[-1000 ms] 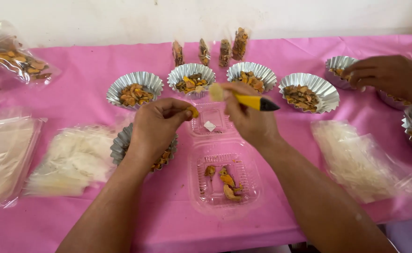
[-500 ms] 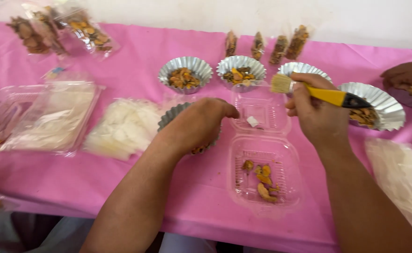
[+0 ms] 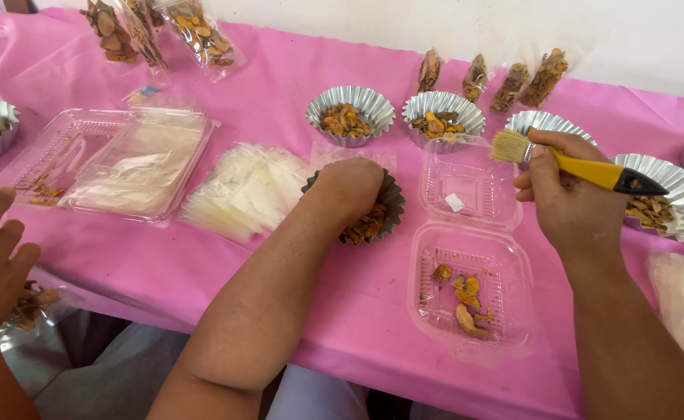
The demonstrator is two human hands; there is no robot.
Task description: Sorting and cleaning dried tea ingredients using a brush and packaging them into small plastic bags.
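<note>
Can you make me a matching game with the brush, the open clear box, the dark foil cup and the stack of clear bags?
Things:
1. brush
2. open clear box
3. dark foil cup
4. stack of clear bags

Places:
A. under the left hand
B. lying on the pink cloth, left of the dark cup
C. held in the right hand
D. between the two arms, a few orange pieces inside

Pairs: 1-C, 2-D, 3-A, 4-B

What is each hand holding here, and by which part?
The right hand holds a yellow-handled brush by the handle near the bristles. The left hand reaches into a dark fluted cup; any hold there is hidden.
</note>
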